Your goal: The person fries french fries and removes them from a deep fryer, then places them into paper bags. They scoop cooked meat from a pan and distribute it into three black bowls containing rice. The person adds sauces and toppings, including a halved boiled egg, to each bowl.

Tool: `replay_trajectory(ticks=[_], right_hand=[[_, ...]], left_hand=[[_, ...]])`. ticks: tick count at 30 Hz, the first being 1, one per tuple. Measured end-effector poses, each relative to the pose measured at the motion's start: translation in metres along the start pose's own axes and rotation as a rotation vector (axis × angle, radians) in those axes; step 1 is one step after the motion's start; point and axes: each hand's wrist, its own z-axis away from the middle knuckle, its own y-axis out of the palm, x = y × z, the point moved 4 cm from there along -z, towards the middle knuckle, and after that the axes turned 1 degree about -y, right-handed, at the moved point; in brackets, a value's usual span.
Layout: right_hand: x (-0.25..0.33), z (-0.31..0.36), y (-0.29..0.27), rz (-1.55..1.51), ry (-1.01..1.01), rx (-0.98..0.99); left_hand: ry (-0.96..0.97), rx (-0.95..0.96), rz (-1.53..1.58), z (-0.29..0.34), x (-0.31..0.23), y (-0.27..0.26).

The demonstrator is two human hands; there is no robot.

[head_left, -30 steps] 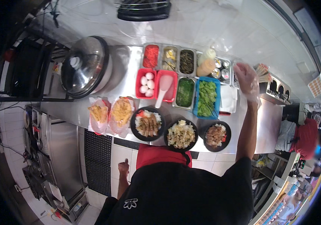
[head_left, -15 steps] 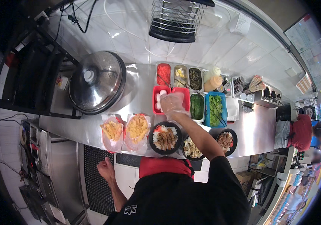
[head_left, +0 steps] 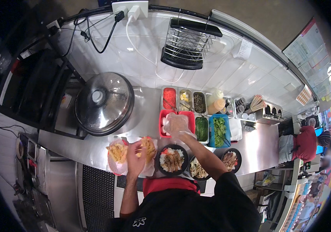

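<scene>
In a clear plastic glove, my right hand (head_left: 177,125) reaches into a red divided container (head_left: 188,115) that holds white eggs (head_left: 166,127). Its fingertips are hidden behind the back of the hand. My bare left hand (head_left: 135,158) hovers over two paper-lined portions of golden fried food (head_left: 117,154), its fingers apart and nothing visible in them. Close to my body stands a black bowl (head_left: 159,163) of rice topped with sliced meat (head_left: 172,161). Under my right forearm is a second bowl with pale shredded food (head_left: 198,169), and a third bowl with meat (head_left: 230,160) sits further right.
A large domed steel lid (head_left: 102,101) covers a round pot at left. Behind the red container are steel pans of red shreds (head_left: 169,97) and dark greens (head_left: 199,103). A blue tub of lettuce (head_left: 220,129) and squeeze bottles (head_left: 216,105) stand to the right. A person in red (head_left: 306,143) is further right.
My left hand has risen from beside my body to above the fried food. My right hand stays at the red container, slightly further over it. The view has tilted upward.
</scene>
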Motion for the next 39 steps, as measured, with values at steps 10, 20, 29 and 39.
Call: replay_trajectory(ticks=[10,20,29,39], right_hand=[[-0.014,0.094,-0.011,-0.811,-0.273,0.040],[-0.199,0.184,-0.027,-1.135,0.254,-0.283],[-0.552,0.229,-0.176,-0.418,0.662,-0.816],[-0.772,0.121,-0.217,0.128,0.678,-0.287]], left_hand=[[-0.384,0.232,0.461,-0.002,0.010,0.076],[-0.497,0.454,0.389,0.021,0.007,0.036],[-0.309,0.264,0.461,0.060,-0.052,0.094],[-0.527,0.172,0.514,0.172,-0.122,0.250]])
